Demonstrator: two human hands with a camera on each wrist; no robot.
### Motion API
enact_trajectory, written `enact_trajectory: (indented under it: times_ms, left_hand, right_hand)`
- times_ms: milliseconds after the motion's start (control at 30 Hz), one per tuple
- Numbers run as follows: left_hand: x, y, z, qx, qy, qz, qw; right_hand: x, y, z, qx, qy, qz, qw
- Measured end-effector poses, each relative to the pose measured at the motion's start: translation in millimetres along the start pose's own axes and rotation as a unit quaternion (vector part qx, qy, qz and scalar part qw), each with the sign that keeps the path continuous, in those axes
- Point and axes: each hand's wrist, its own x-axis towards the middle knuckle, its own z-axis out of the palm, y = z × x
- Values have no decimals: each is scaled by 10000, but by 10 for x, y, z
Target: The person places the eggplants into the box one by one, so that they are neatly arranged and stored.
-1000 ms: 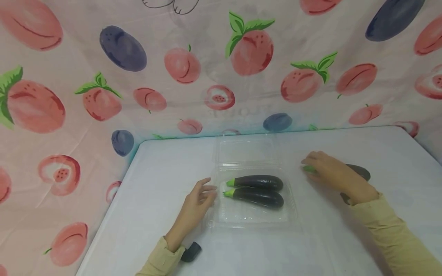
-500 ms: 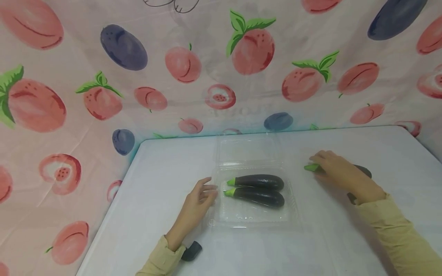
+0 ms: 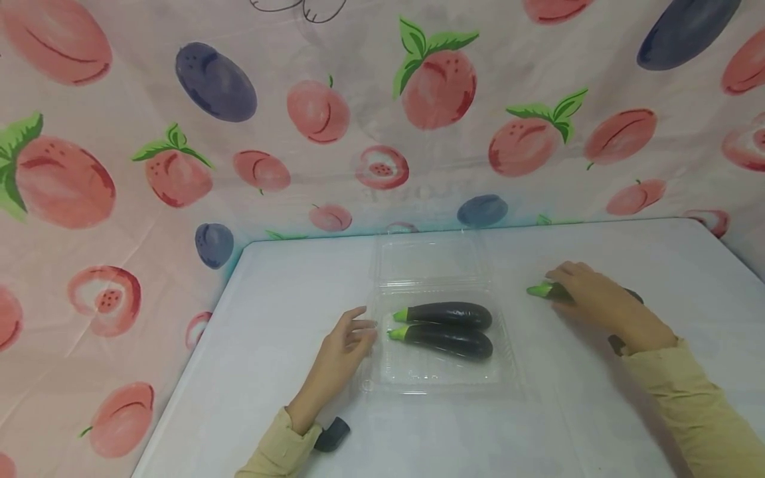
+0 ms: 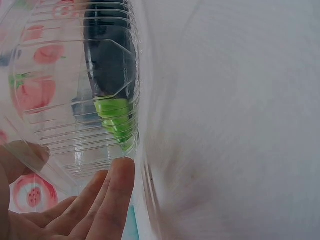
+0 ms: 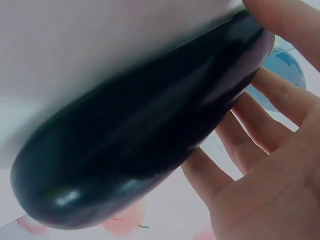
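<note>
Two dark eggplants (image 3: 448,340) with green stems lie side by side in a clear plastic clamshell box (image 3: 439,393), its lid (image 3: 433,259) folded back. My left hand (image 3: 337,352) is at the box's left side. In the left wrist view its fingers (image 4: 117,200) extend against the ribbed wall by a green stem, and the thumb (image 4: 25,157) is at the rim. To the right of the box, my right hand (image 3: 597,302) grips another eggplant (image 5: 135,130), thumb on one side and fingers on the other. In the head view the hand covers its middle.
Beneath everything is a white table (image 3: 287,279). A fruit-print cloth (image 3: 335,179) hangs along its back and left side. Black wrist devices (image 3: 332,435) show at both sleeves.
My right hand has shifted a little to the right along its eggplant, so more of the stem end shows. The left hand, the box and the two eggplants in it stay put.
</note>
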Motion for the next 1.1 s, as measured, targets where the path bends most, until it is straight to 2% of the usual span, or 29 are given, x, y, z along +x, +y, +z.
enact_trajectory:
  times_ms: [333,733,1100]
  left_hand:
    - [-3,0,1,29,7,0,10000]
    - [2,-10,-1,-9,9,-47,10000]
    - [12,-11,9,-45,25,20,10000]
  right_hand:
    - [-39,-2,-24,-128,112,-46,9998]
    - [-17,-40,-83,-139,-97,14,9999]
    - [-28,-59,-113,-258,162,-120,9995]
